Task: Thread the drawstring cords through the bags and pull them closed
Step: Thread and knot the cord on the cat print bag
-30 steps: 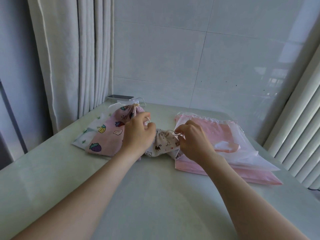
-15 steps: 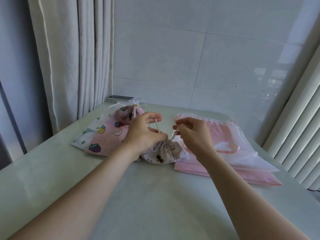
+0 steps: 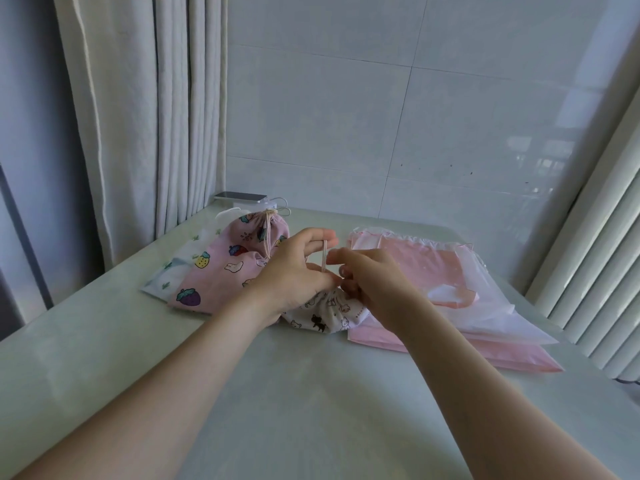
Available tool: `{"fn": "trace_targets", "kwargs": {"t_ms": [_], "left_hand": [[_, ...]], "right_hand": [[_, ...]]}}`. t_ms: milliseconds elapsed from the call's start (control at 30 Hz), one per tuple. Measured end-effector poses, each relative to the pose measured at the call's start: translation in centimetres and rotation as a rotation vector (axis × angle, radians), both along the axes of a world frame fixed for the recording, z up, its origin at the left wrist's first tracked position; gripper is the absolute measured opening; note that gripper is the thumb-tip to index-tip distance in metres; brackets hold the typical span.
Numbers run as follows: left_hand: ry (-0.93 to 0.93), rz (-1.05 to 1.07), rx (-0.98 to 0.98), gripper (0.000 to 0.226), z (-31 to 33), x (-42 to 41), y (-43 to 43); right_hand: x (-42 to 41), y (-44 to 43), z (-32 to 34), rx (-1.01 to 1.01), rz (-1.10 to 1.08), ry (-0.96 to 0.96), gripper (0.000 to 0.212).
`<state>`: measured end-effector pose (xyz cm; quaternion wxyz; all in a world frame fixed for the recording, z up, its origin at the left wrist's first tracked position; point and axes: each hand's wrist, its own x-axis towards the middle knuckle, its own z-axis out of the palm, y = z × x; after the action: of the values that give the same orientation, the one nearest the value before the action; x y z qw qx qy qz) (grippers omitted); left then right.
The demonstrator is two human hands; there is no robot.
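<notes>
A small cream bag with cat prints (image 3: 325, 315) lies on the table, its mouth gathered up under my hands. My left hand (image 3: 294, 271) pinches its beige cord (image 3: 324, 258), which runs upright between thumb and fingers. My right hand (image 3: 370, 275) sits close against the left, fingers curled at the gathered mouth; whether it holds a cord end is hidden. A pink fruit-print bag (image 3: 225, 271), drawn closed with its cord knotted, lies to the left over a white leaf-print bag (image 3: 173, 271). Flat pink bags (image 3: 433, 271) are stacked to the right.
A phone on a white charger (image 3: 242, 199) lies at the table's back left corner beside the curtain (image 3: 145, 116). A translucent plastic sleeve (image 3: 485, 306) covers part of the pink stack. Vertical blinds (image 3: 595, 254) stand at the right. The table (image 3: 311, 393) is pale green.
My hands have come together over the cat-print bag. The bag's mouth is gathered tighter, and the cord now stands upright in my left hand.
</notes>
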<state>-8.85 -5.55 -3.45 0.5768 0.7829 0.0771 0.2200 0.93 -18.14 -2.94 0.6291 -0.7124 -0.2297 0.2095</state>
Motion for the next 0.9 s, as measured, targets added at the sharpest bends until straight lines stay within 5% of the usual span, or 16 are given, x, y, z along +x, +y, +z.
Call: {"fn": "trace_targets", "kwargs": {"t_ms": [100,233,400,500,733,900], "left_hand": [[0.003,-0.074,0.021,0.071,-0.1,0.1,0.0],[0.043,-0.015,0.025,0.079,-0.2,0.2,-0.2],[0.081,0.035,0.122,0.035,-0.4,0.5,-0.1],[0.112,0.004,0.197,0.019,-0.7,0.7,0.2],[0.144,0.168,-0.100,0.025,-0.7,0.9,0.9],[0.184,0.065,-0.062,0.026,-0.4,0.6,0.8]], "right_hand": [[-0.4,0.0,0.0,-0.050,0.036,-0.097,0.019],[0.2,0.1,0.1,0.141,-0.023,0.049,0.018],[0.7,-0.1,0.5,0.308,-0.116,0.200,0.014],[0.1,-0.2,0.3,0.244,-0.101,0.124,0.013],[0.2,-0.5,0.6,-0.011,-0.286,-0.081,0.018],[0.2,-0.6,0.7,0.121,-0.266,-0.144,0.026]]}}
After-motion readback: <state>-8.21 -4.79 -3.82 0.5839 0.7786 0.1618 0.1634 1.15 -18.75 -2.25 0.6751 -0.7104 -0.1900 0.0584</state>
